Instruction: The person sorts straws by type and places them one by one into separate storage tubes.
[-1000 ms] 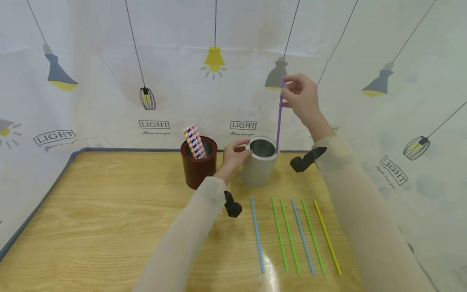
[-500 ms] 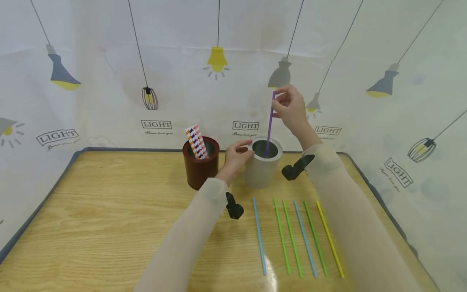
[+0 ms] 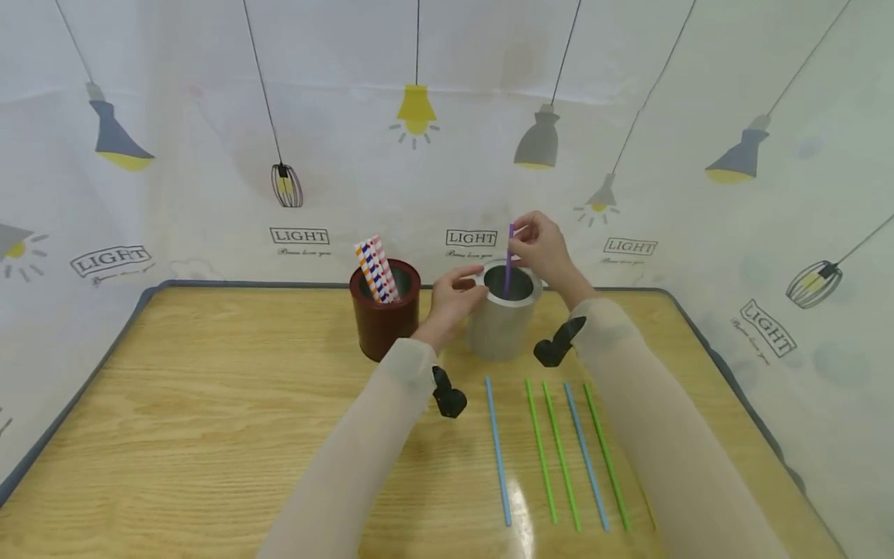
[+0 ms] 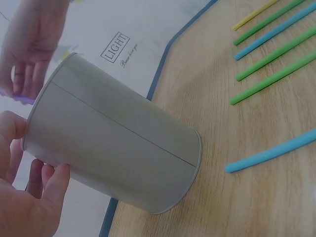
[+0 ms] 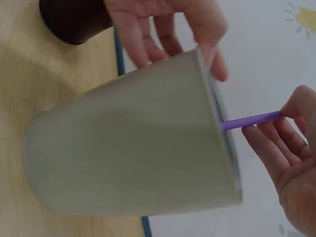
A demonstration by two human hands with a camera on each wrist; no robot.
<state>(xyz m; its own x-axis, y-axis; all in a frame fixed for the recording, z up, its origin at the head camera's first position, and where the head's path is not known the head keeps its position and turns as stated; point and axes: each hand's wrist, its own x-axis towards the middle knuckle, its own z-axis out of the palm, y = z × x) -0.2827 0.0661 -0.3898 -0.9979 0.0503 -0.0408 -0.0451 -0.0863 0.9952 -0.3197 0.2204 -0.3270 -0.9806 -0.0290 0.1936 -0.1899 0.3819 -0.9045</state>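
Two hands (image 3: 452,303), two cans (image 3: 499,330) — three green straws (image 3: 562,456), two blue straws (image 3: 498,450), one yellow straw (image 4: 254,15), one purple straw (image 5: 254,120)

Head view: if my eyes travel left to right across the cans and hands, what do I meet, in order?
Dark red can → left hand → grey can → right hand.

I worked at a wood-grain tabletop (image 3: 209,404) closed in behind and at the sides by a pale sheet (image 3: 349,140) printed with lamps (image 3: 416,105) and "LIGHT" labels (image 3: 299,236). It looked like a screened-off booth; in what building, I could not tell.
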